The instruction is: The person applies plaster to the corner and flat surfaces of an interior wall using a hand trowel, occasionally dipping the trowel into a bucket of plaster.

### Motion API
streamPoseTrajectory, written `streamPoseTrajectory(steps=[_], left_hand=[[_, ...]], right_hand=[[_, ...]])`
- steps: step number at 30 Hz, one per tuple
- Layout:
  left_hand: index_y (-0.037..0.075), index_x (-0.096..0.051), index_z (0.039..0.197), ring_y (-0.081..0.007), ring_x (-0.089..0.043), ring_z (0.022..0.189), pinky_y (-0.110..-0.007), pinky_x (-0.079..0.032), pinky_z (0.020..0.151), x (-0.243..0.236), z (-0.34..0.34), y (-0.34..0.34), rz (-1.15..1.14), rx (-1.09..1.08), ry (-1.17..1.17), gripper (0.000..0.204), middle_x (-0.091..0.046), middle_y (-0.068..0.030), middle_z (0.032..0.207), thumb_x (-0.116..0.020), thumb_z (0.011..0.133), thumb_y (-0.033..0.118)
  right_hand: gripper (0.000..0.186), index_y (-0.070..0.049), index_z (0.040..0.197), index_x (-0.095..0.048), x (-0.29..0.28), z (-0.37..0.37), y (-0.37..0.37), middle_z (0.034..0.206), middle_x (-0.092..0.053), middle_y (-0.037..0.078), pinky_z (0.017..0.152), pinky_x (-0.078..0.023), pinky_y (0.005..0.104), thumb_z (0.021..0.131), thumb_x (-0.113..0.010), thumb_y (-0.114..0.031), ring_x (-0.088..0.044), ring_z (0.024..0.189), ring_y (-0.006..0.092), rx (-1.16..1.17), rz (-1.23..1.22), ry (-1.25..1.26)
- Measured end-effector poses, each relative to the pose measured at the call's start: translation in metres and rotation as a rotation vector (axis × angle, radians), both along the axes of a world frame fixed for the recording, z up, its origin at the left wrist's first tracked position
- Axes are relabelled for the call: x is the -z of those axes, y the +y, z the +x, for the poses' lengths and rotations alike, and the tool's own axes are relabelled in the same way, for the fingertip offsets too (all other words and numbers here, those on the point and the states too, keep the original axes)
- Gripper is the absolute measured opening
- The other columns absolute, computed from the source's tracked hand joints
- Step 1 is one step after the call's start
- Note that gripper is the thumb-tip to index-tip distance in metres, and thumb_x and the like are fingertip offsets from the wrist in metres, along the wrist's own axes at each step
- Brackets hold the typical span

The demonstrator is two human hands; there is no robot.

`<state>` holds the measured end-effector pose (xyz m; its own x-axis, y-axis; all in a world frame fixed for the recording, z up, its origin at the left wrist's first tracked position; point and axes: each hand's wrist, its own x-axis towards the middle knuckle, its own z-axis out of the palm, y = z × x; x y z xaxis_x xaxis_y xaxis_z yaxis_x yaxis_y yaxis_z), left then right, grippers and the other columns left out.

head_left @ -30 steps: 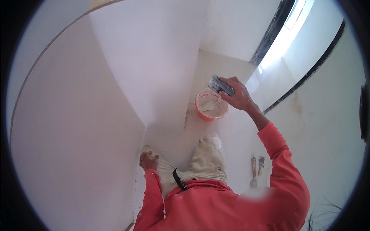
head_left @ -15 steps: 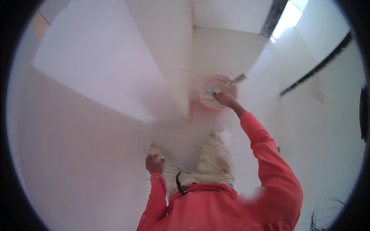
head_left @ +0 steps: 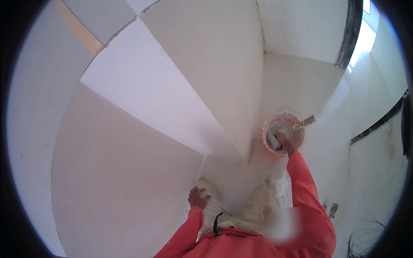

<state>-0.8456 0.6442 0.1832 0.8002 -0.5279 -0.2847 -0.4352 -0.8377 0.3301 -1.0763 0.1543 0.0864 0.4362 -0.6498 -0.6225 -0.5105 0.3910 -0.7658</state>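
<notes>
My right hand (head_left: 283, 140) reaches down into an orange-rimmed bucket (head_left: 263, 139) ahead and to the right. Its fingers are closed on a putty knife (head_left: 272, 140) with a pale, flat blade, partly hidden by the hand and lying against whitish paste inside. Across the bucket's right rim leans a flat, paste-smeared stick (head_left: 309, 121), its end jutting outside. My left hand (head_left: 198, 198) lies on my left knee, fingers spread over the pale trousers, holding nothing.
Smooth pale wall faces (head_left: 129, 167) rise close on the left and meet in a corner near the bucket. A dark strip (head_left: 378, 124) runs along the right side. A small flat object (head_left: 333, 210) lies near my right elbow.
The view has shifted, so the bucket and my body appear lower and further right. My right hand has gone deeper into the bucket with the putty knife. My left hand stays on the knee.
</notes>
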Motion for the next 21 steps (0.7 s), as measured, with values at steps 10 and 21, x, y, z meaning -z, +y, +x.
streamPoseTrajectory(steps=[10, 21], left_hand=[[0.023, -0.069, 0.111, -0.0309, -0.045, 0.129, -0.046, -0.038, 0.107, -0.001, 0.000, 0.009, 0.004, 0.029, -0.042, 0.045, -0.046, -0.0125, 0.139, -0.082, 0.070, 0.037], [0.022, -0.068, 0.111, -0.0282, -0.032, 0.138, -0.049, -0.024, 0.113, 0.009, 0.006, 0.010, -0.110, -0.043, 0.081, 0.047, -0.043, -0.0091, 0.142, -0.079, 0.069, 0.040]], right_hand=[[0.057, -0.001, 0.134, -0.048, -0.201, -0.053, 0.078, 0.117, -0.065, 0.015, 0.086, -0.054, 0.0426, 0.094, -0.046, -0.042, -0.066, 0.098, 0.0299, 0.089, 0.520, -1.309], [0.065, -0.004, 0.133, -0.055, -0.478, -0.040, 0.201, 0.120, -0.054, 0.010, 0.093, -0.043, 0.0386, 0.071, -0.075, -0.011, -0.053, 0.105, 0.0289, -0.253, -1.395, -0.507]])
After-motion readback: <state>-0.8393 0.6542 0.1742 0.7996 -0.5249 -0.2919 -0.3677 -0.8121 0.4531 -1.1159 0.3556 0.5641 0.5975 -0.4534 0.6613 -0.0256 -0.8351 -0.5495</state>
